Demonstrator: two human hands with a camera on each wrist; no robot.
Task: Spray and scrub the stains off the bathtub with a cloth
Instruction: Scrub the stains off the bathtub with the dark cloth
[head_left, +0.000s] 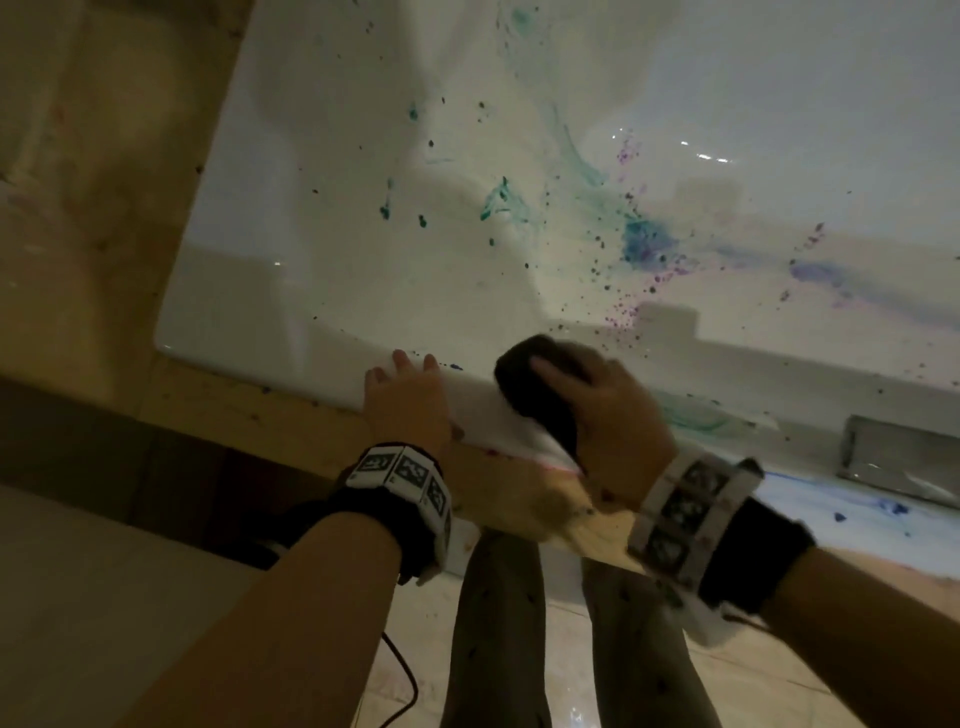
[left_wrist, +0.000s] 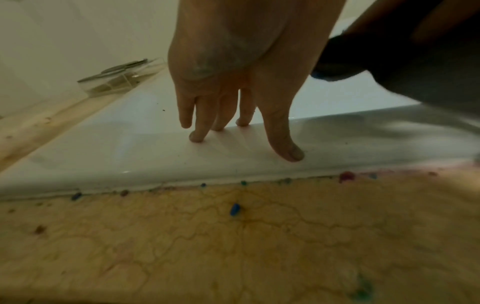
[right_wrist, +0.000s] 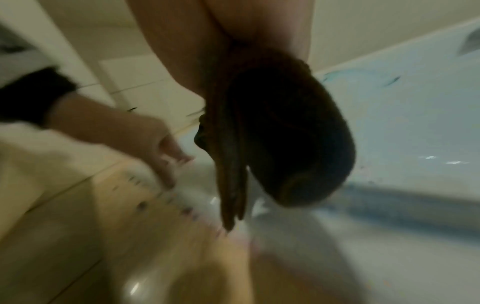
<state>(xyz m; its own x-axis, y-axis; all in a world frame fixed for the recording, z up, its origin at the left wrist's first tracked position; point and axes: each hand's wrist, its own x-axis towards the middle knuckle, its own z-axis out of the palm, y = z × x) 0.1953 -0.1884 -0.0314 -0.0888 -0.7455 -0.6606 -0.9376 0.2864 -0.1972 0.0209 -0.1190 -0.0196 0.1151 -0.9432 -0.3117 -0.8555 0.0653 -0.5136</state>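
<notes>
Left hand (head_left: 402, 402) flat on bathtub rim (head_left: 270, 358), right hand (head_left: 613, 410) gripping the cloth (head_left: 535, 384). Rim looks wet. Braced palm could slip.

My left hand (head_left: 405, 402) rests on the tub rim (head_left: 291, 358), blocking it beside my right hand (head_left: 608, 410); the stained basin (head_left: 519, 234) beyond lies open.
</notes>
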